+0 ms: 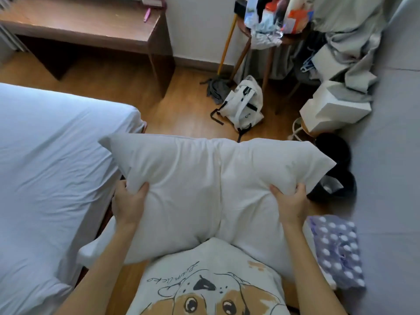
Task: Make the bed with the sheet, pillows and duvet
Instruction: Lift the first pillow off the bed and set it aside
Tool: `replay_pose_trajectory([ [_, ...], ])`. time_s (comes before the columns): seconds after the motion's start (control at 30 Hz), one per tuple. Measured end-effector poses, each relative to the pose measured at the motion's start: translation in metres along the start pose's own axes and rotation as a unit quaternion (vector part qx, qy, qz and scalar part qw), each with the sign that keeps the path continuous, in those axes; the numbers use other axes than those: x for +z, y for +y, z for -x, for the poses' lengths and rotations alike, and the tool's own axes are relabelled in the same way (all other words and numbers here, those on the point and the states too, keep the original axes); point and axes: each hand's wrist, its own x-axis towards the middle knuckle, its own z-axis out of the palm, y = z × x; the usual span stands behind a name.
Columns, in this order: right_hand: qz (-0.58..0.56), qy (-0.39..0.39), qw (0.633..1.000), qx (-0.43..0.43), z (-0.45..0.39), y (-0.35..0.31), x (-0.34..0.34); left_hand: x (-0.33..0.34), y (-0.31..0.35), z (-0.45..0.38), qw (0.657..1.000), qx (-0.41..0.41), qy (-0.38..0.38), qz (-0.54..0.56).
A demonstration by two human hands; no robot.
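Both hands — left hand [129,204], right hand [289,205] — gripping white pillow [211,178], shirt [211,280] script unreadable

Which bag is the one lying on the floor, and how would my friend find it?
Start at the brown desk against the far wall, then look right along the wooden floor to the round side table piled with clutter. The bag slumps at its legs beside a grey mop head. It alone is white with black straps.

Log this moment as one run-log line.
step: carrying pillow | left hand: grips pillow | right hand: grips pillow | bed: sheet on, no pillow in view | pillow: held in the air beside bed
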Motion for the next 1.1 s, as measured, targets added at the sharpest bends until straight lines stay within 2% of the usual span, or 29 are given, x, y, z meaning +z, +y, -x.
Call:
replay_pose_trajectory([
  [0.2, 0.032, -0.085, 0.994, -0.064, -0.153, -0.084, 0.03, 0.054, 0.075, -0.051, 0.994, -0.057, 0.088, 0.026],
  [0.33, 0.045, -0.136, 0.988, -0.063, -0.213, -0.109, 0.071, 0.082, 0.091, -0.094, 0.986, -0.098, 0.133, 0.023],
  [0.43, 0.056, -0.165, 0.983, -0.054, -0.257, -0.128, 0.111, 0.11, 0.104, -0.137, 0.982, -0.124, 0.139, 0.02],
  [0.6, 0.066, -0.171, 0.981, -0.068, -0.352, -0.186, 0.191, 0.166, 0.134, -0.249, 0.98, -0.136, 0.141, 0.031],
  [0.73, 0.077, -0.145, 0.982, -0.091, -0.436, -0.264, 0.261, 0.204, 0.194, -0.367, 0.983, -0.112, 0.134, 0.048],
  [0.87, 0.085, -0.127, 0.984, -0.092, -0.494, -0.345, 0.33, 0.203, 0.25, -0.475, 0.983, -0.094, 0.155, 0.023],
  [1.1, 0.036, -0.166, 0.978, -0.121, -0.569, -0.468, 0.467, 0.162, 0.292, -0.628, 0.961, -0.109, 0.25, 0.042],
])
